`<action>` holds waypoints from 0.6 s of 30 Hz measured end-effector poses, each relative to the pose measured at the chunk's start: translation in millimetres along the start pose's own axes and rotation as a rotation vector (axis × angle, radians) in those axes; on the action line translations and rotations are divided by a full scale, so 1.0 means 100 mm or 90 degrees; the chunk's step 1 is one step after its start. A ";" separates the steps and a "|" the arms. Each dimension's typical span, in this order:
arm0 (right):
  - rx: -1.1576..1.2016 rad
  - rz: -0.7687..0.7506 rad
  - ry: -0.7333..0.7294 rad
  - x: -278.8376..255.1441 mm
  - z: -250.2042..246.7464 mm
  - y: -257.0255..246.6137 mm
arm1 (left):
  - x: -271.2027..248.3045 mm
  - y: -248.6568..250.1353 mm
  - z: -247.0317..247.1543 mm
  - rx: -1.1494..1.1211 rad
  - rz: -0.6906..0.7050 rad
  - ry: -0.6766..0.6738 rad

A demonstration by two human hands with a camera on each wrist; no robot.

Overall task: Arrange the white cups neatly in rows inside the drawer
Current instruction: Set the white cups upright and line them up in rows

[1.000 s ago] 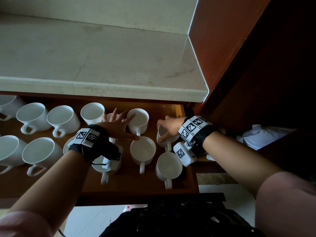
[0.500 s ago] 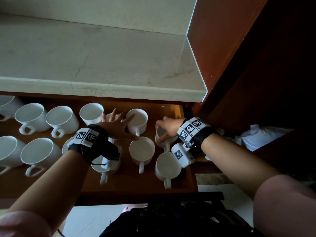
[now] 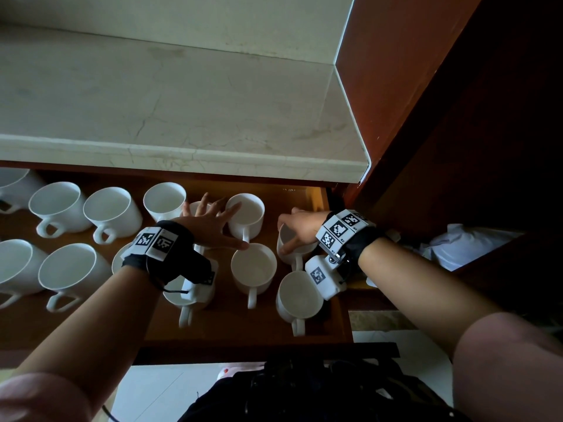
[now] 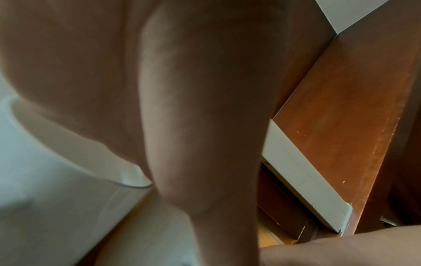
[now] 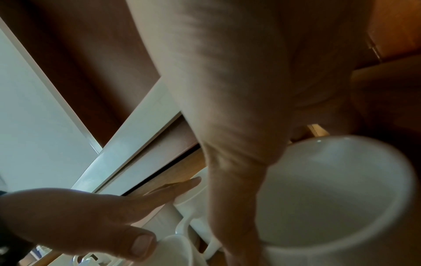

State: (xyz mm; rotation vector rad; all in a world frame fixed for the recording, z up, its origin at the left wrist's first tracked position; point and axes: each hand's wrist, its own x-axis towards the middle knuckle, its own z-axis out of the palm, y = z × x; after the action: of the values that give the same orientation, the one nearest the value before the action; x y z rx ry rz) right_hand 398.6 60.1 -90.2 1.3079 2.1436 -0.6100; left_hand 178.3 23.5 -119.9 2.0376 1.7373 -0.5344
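The right hand [image 3: 300,231] grips a cup [image 3: 294,245] by its rim at the drawer [image 3: 320,196]'s right end. The left hand [image 3: 210,226] lies spread over neighbouring cups. Glazed ceramic looks stiff, slick and chippable; a rim-and-wall hold seems safest.

I see the open wooden drawer [image 3: 316,333] carrying white cups [image 3: 112,210], upright, handles toward me, roughly in two rows.

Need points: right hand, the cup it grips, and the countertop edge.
right hand [image 3: 300,228], head view, back of the hand.
cup [image 3: 286,239], head view, inner wall below the fingers.
countertop [image 3: 182,161], head view, front moulded edge.
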 end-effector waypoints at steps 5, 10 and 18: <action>0.004 -0.006 0.008 0.00 0.02 0.00 | 0.03 -0.01 0.02 0.005 -0.002 -0.005; 0.001 -0.004 0.005 0.00 0.01 -0.02 | 0.01 -0.01 0.01 0.011 0.000 0.002; 0.001 -0.002 0.011 -0.01 0.00 -0.02 | 0.02 -0.01 0.01 0.011 -0.001 -0.001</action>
State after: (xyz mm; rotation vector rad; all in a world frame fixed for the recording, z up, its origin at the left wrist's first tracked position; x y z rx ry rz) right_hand 397.3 58.6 -89.6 1.3152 2.1600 -0.6033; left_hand 177.6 24.4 -122.2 2.0486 1.7390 -0.5527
